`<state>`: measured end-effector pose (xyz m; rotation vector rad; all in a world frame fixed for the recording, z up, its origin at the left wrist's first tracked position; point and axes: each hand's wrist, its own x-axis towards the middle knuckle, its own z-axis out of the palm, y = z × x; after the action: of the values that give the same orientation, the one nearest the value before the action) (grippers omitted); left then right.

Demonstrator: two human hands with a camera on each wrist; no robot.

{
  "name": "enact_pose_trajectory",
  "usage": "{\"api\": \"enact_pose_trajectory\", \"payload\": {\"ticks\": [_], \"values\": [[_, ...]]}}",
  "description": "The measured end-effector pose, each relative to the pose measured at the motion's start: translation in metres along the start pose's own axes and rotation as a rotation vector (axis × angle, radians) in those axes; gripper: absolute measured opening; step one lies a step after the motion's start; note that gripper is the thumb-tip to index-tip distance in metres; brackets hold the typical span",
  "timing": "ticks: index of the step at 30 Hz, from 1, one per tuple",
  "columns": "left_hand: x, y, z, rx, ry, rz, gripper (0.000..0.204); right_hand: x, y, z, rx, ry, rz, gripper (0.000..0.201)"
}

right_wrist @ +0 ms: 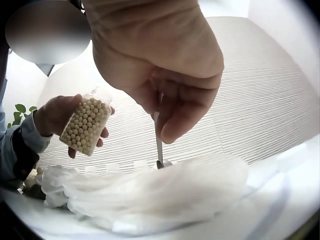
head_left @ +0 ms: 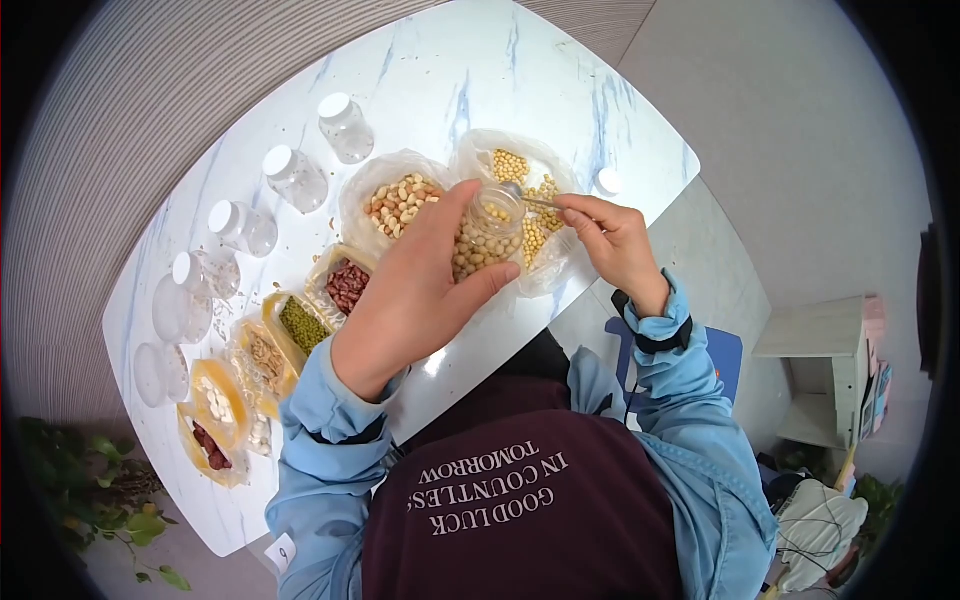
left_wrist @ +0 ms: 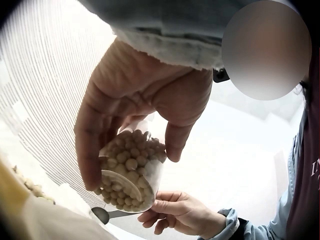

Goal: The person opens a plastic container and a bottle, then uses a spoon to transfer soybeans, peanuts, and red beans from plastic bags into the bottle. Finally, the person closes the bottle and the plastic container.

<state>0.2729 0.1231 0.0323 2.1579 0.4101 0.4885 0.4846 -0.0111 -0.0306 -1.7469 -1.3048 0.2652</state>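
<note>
My left hand [head_left: 415,290] grips a clear jar [head_left: 487,245] filled nearly to its neck with pale yellow soybeans, thumb on one side and fingers on the other. The jar's mouth is uncovered. In the right wrist view the jar [right_wrist: 86,125] is seen side-on, held above the bags. My right hand [head_left: 617,240] pinches the handle of a metal spoon [head_left: 542,203], whose bowl overlaps the jar's mouth in the head view. Beyond the jar lies an unrolled plastic bag [head_left: 482,150] of soybeans, partly hidden by it.
A bag [head_left: 352,200] of peanuts stands left of the soybeans. Smaller bags of red beans [head_left: 347,285], green beans [head_left: 303,325] and other dry foods run down the left. Several white-lidded jars [head_left: 347,130] line the far edge. A white lid [head_left: 608,181] lies at the right.
</note>
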Motion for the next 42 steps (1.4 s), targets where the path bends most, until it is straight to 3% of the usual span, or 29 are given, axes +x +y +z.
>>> {"api": "enact_pose_trajectory", "payload": {"ticks": [5,14,20,29,39,42], "values": [[0.000,0.001,0.000,0.011,-0.009,-0.004,0.070,-0.004,0.008,0.003,-0.052,-0.040,-0.012,0.020],[0.001,0.001,0.001,0.019,-0.015,-0.004,0.069,-0.011,0.007,-0.017,0.414,-0.123,0.437,0.022],[0.000,0.001,0.001,0.005,-0.034,-0.022,0.069,-0.005,0.018,-0.018,0.585,0.033,0.613,0.023],[0.000,-0.002,0.002,0.012,-0.045,-0.002,0.070,0.000,0.002,-0.042,0.665,0.200,0.429,0.024],[0.001,-0.002,0.005,0.025,-0.030,0.057,0.067,-0.001,-0.064,-0.049,0.657,0.127,0.168,0.024],[0.001,-0.002,0.005,0.014,-0.030,0.055,0.067,-0.008,-0.074,-0.042,0.449,0.127,0.013,0.023]]}}
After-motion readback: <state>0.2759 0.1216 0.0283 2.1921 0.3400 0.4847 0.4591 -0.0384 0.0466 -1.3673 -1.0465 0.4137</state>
